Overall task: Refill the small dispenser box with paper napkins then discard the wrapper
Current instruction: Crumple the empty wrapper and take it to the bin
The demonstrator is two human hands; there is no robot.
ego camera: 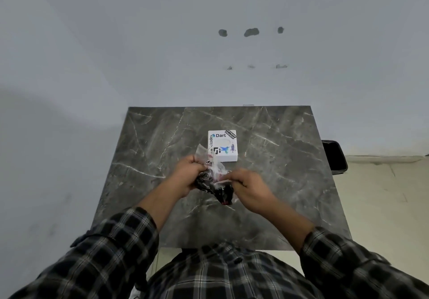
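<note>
Both the left hand (185, 173) and the right hand (249, 186) are gripping the crumpled wrapper (214, 180) (probably bunching it for discarding), with the dispenser box (222, 145) sitting closed just beyond them on the bench (278, 159).

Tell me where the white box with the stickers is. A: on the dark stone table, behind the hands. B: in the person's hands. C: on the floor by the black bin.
A: the white box sits on the table, just beyond both hands, which hold a crinkly wrapper instead.
</note>
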